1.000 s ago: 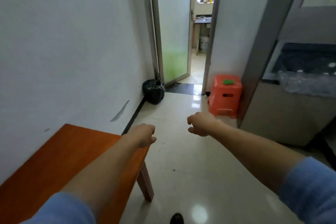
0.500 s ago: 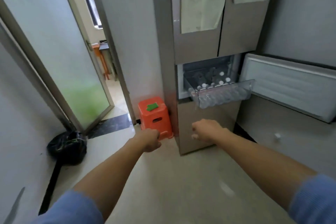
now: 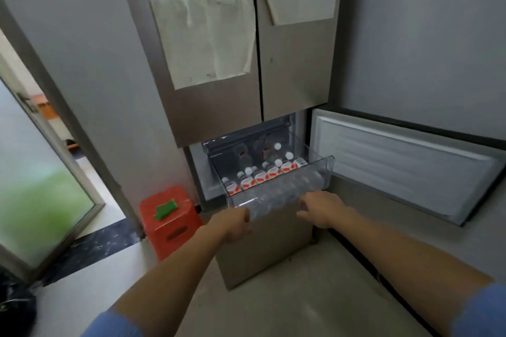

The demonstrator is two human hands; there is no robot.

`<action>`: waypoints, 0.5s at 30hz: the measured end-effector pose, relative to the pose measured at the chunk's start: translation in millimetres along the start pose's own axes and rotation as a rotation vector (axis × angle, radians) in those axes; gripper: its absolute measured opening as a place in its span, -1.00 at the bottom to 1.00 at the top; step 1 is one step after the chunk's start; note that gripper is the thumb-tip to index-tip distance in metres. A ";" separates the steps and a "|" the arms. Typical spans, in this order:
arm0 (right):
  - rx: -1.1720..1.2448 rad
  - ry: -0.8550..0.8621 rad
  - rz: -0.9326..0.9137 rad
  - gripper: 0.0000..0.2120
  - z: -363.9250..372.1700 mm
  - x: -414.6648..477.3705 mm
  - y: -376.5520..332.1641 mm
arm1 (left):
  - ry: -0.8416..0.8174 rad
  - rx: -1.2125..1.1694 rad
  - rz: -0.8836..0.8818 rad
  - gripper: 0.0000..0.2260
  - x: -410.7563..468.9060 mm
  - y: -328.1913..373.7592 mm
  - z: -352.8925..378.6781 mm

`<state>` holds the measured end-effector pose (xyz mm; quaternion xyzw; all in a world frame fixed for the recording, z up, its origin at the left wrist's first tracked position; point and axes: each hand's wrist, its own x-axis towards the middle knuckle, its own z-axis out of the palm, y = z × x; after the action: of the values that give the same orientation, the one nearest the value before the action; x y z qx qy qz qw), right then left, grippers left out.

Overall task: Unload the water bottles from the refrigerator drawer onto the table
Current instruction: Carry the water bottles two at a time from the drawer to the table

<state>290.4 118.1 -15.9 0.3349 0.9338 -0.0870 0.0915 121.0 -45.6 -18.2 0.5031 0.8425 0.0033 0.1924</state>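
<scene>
- Head view: the refrigerator (image 3: 219, 115) has its clear drawer (image 3: 290, 191) pulled out of the lower compartment, whose door (image 3: 397, 169) hangs open to the right.
- The water bottles (image 3: 260, 176) stand packed in rows inside the drawer, white caps up and red labels showing. None is out yet, and the table is not in view.
- The left hand (image 3: 232, 224) is at the drawer's lower front corner. Its fingers are hidden, so whether it grips the lip cannot be told.
- The right hand (image 3: 320, 209) hovers just before the front wall, fingers loosely spread, holding nothing.
- The step looks like the reach for a first bottle.
- The next move calls for a hand to rise over the front wall, close round a front-row bottle and lift it straight up, clear of its neighbours.
</scene>
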 end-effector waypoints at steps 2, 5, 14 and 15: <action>0.039 0.036 0.005 -0.68 -10.3 34.3 22.9 | 0.045 -0.111 -0.024 -0.77 33.4 6.8 -5.7; 0.085 0.058 0.012 -0.70 -22.8 79.7 45.4 | 0.086 -0.205 -0.064 -0.76 75.8 6.4 -7.8; 0.211 0.060 0.029 -0.61 -19.5 234.7 70.1 | 0.182 -0.454 -0.232 -0.79 232.6 -34.2 -20.8; 0.249 0.052 0.044 -0.60 -17.3 251.9 72.1 | 0.175 -0.529 -0.259 -0.79 251.2 -39.4 -19.7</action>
<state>143.4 330.3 -64.2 0.3660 0.9103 -0.1914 0.0270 -24.2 151.9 -88.5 0.3219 0.8830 0.2412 0.2420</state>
